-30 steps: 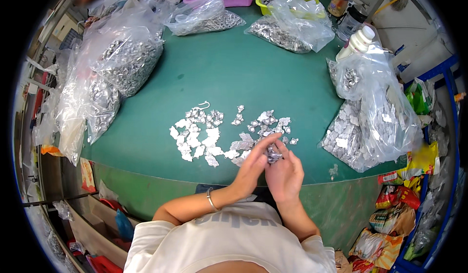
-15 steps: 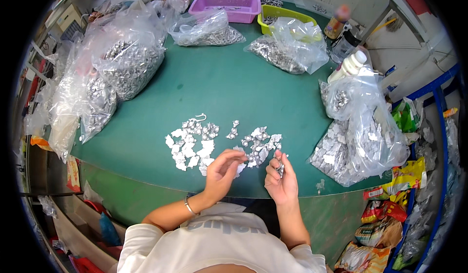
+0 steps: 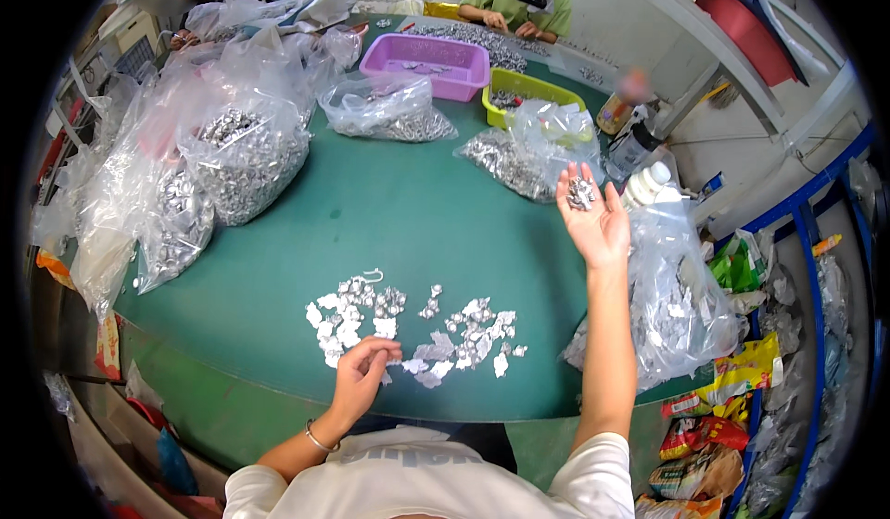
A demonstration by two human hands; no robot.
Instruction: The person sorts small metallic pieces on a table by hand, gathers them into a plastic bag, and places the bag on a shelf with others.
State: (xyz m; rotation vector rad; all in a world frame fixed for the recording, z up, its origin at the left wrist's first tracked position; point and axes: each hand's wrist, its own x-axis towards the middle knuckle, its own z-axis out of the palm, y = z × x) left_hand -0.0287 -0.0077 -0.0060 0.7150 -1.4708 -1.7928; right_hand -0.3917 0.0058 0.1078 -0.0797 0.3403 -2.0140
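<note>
My right hand (image 3: 596, 230) is stretched out to the right, palm up, near the plastic bags. Several small silvery metal parts (image 3: 581, 193) rest on its fingers. My left hand (image 3: 363, 371) hovers low at the table's near edge, thumb and fingers drawn together. Whatever may be between those fingertips is too small to make out. Beside it lies a cluster of small flat and knobbly silver pieces (image 3: 340, 320), with a hook-shaped piece (image 3: 373, 275) at its far end. To its right is a second loose cluster of metal parts (image 3: 477, 324), and between them a small separate part (image 3: 431, 302).
Big bags of metal parts (image 3: 246, 162) crowd the left. On the right are another bag (image 3: 681, 306), a white bottle (image 3: 646, 183) and a bag (image 3: 510, 165) by a yellow-green basket (image 3: 533, 83). A purple basket (image 3: 425, 56) stands far back; a co-worker (image 3: 519, 5) sits beyond.
My right hand has swung from the near clusters out to the far right, turning palm up with metal parts on it. My left hand has shifted left. The view has tilted up.
</note>
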